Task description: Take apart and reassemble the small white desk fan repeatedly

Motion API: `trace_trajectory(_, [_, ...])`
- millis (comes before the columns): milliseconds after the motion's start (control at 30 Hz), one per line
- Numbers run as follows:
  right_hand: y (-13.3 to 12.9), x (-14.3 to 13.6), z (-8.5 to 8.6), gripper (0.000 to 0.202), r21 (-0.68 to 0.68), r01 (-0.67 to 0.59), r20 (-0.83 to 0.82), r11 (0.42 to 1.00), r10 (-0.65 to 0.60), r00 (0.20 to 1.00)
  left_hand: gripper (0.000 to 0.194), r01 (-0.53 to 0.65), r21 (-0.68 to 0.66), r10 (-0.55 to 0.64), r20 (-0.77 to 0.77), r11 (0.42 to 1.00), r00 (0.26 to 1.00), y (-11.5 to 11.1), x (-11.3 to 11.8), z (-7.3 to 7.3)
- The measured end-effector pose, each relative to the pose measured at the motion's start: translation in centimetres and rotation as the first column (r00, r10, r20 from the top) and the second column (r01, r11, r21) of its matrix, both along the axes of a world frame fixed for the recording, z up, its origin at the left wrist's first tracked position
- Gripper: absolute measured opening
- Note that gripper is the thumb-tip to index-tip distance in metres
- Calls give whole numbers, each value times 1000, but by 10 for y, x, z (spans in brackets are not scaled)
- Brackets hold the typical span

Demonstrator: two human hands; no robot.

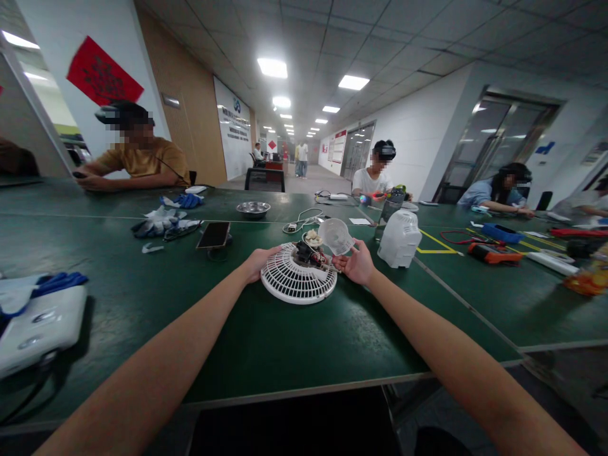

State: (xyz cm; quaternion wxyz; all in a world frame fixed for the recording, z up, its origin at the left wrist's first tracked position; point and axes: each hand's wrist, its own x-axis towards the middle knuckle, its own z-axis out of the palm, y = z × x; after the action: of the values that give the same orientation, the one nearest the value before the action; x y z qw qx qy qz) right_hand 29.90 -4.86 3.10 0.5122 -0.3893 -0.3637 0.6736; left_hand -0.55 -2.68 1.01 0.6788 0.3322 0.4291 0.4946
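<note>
A round white fan grille (299,282) lies on the green table in front of me, with a dark motor (306,253) and wires at its centre. My left hand (260,263) grips the grille's left rim, its fingers partly hidden behind it. Above the grille's right side, my right hand (358,263) holds a translucent white round cover (335,236) tilted up, thumb at its lower right edge. Some fingertips of this hand are close to the wires; whether they touch cannot be seen. To the right stands a white plastic housing (399,239).
A phone (213,235), gloves (161,223) and a metal bowl (253,209) lie to the left. Behind the grille is a white cable (304,218). An orange multimeter (494,253) and a blue tray (502,233) are on the right. Other people sit around the table (370,335).
</note>
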Motion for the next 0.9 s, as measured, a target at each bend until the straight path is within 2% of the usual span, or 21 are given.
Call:
trace_trajectory(500, [-9, -8, 4, 35, 62, -7, 12, 998, 6, 1000, 20, 6, 5, -6, -24, 1000, 1000, -4, 0, 3])
trace_trajectory(900, [-8, -9, 4, 36, 60, -14, 7, 998, 13, 1000, 24, 10, -3, -10, -26, 1000, 1000, 3, -2, -2])
